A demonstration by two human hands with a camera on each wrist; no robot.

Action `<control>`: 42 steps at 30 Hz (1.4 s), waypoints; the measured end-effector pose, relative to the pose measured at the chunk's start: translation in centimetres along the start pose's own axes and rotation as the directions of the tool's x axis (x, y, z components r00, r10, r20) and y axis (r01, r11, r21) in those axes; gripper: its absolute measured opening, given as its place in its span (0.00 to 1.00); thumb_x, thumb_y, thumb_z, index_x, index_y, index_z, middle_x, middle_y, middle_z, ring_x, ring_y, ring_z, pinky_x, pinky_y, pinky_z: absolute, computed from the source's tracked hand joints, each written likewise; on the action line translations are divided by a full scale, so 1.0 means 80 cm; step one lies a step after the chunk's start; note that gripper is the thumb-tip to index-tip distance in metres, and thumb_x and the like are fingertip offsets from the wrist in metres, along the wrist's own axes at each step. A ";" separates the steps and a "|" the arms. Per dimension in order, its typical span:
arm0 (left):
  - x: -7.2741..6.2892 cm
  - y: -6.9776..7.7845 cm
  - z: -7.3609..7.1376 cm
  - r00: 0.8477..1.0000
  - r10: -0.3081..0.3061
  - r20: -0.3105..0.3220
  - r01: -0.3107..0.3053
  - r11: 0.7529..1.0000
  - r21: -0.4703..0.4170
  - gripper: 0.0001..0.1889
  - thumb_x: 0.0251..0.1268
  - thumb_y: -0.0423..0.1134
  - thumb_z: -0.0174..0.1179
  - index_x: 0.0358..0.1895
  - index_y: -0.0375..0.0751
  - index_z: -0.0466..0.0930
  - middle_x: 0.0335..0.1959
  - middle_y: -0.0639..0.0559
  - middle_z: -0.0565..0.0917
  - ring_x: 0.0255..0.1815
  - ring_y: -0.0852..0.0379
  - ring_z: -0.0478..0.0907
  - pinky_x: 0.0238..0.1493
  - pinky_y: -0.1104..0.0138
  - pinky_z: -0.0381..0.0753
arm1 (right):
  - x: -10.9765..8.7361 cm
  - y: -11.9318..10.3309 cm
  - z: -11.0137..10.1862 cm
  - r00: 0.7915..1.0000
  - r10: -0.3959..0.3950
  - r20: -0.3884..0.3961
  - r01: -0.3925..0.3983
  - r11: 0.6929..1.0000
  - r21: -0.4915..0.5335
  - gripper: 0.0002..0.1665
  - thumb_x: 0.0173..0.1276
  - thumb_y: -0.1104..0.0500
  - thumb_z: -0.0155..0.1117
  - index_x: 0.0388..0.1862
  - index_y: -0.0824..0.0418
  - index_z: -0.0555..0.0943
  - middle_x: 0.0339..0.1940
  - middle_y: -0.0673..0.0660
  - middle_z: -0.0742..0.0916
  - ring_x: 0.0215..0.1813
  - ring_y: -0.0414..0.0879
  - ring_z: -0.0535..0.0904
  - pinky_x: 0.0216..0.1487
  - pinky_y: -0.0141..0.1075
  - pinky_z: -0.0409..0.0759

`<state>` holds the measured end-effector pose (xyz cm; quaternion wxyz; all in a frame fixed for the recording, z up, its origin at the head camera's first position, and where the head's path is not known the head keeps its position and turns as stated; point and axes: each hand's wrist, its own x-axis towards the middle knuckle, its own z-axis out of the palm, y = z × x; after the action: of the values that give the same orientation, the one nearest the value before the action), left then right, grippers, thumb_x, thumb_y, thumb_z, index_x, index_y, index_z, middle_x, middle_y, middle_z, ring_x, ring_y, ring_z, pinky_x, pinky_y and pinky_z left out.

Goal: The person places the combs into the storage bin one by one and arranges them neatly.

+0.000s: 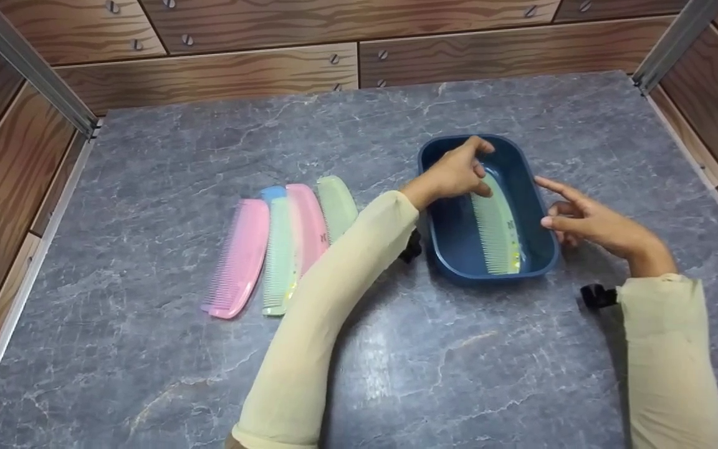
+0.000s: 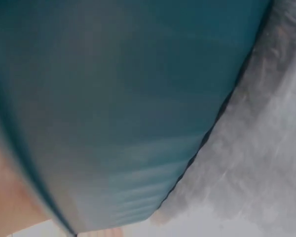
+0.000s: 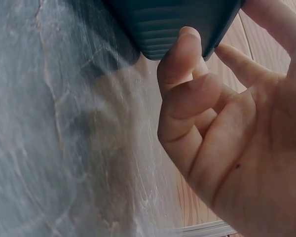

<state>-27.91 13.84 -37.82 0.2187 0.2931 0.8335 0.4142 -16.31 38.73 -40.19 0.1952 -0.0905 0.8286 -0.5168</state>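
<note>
Tabletop [image 1: 166, 374], one comb [image 1: 495, 231] in one tub [image 1: 455, 246]

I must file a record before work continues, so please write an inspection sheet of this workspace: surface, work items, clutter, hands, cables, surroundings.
Surface: grey marble-patterned tabletop.
Job's things: one green comb lies in the blue tub; outside it, two pink combs, two other green combs and one mostly hidden blue comb.
Clutter: nothing seen.
Hands: left hand reaches into the tub over the comb, contact unclear; right hand touches the tub's outer side.
Cables: nothing seen.
Surroundings: wood-patterned panels and metal posts.
</note>
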 end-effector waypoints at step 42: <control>-0.100 -0.050 -0.139 0.994 0.051 -0.095 -0.075 0.960 -0.271 0.34 0.55 0.29 0.66 0.66 0.42 0.64 0.42 0.49 0.76 0.38 0.56 0.75 0.42 0.68 0.77 | 0.003 0.004 0.000 1.000 -0.022 0.014 0.022 1.000 -0.016 0.41 0.75 0.61 0.52 0.79 0.47 0.46 0.30 0.47 0.77 0.24 0.42 0.71 0.26 0.40 0.73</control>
<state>-30.01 0.29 -33.92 0.2074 0.2680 0.7672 0.5447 -16.50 38.84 -40.53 0.1947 -0.1049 0.8302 -0.5117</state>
